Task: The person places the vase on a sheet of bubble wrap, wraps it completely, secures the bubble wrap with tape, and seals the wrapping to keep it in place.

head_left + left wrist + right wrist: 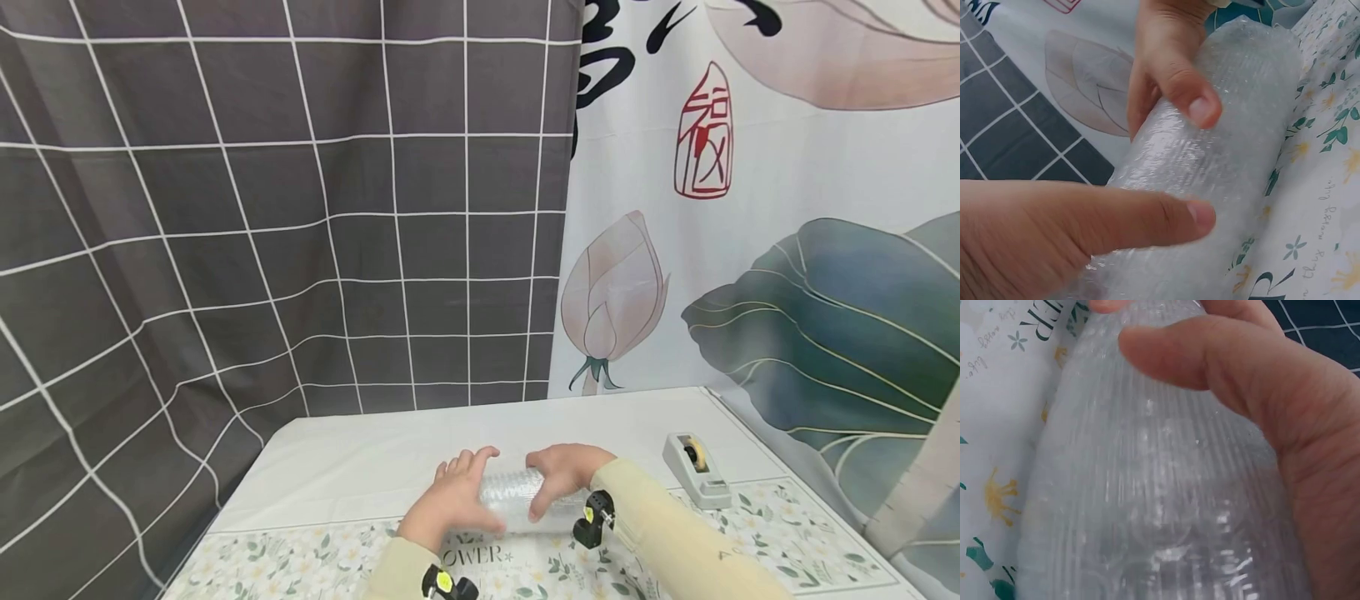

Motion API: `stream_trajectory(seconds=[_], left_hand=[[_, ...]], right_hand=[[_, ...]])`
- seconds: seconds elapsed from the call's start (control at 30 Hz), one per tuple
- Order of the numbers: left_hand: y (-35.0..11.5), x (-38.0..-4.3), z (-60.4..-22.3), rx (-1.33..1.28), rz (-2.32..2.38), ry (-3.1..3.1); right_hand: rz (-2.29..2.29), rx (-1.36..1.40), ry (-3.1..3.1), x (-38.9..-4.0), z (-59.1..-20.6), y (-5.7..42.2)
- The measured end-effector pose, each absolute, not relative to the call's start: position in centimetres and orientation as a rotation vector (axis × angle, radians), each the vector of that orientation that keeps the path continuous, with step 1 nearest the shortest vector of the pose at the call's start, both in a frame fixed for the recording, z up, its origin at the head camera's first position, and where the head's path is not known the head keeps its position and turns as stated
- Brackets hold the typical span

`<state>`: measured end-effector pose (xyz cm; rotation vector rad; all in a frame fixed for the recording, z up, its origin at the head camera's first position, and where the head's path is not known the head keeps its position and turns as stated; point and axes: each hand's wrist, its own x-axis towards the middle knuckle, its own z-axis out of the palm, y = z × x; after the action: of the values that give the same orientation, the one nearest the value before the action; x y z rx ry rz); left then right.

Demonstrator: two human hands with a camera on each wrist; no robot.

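Note:
A clear bubble-wrap roll (513,493) lies sideways over the front part of the table, a thick cylinder of shiny, ridged layers. My left hand (453,498) grips its left end, thumb on the near side and fingers spread over the far side. At the right part of the roll, my right hand (566,477) holds it with the thumb bent over the front. The left wrist view shows both thumbs pressed on the wrap (1235,125). In the right wrist view the right thumb (1166,353) crosses the wrap, and the far-side fingers are mostly hidden.
A pale tape dispenser (697,471) with a yellowish tape roll stands at the right of the table. Under the hands lies a flower-printed cloth (277,558) with lettering. A dark checked curtain (337,208) and a white lotus-printed curtain (630,167) hang behind the table.

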<state>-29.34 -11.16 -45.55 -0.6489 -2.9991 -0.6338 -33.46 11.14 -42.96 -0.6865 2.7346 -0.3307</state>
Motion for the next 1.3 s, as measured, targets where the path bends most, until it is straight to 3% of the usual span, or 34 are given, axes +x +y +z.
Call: stream_trajectory(seconds=[0.3, 0.67, 0.83, 1.13, 1.3], left_hand=[[-10.5, -28.5, -45.6, -0.710, -0.478, -2.958], [-9.4, -28.1, -46.1, -0.756, -0.283, -2.853], [-9.5, -28.5, -46.1, -0.777, -0.342, -2.840], [-10.0, -28.8, -45.5, -0.724, -0.453, -2.943], [-10.0, -28.6, -45.1, -0.683, -0.519, -3.006]], right_hand=[[-0.492, -0.474, 2.581, -33.4, -43.0, 11.8], [-0.565, -0.472, 2.530, -33.3, -43.0, 12.5], [-0.526, -0.644, 2.630, -33.3, -42.9, 12.7], [-0.397, -1.215, 2.842, -32.0, -42.7, 13.2], [-0.268, -1.358, 2.938, -31.1, -43.0, 13.4]])
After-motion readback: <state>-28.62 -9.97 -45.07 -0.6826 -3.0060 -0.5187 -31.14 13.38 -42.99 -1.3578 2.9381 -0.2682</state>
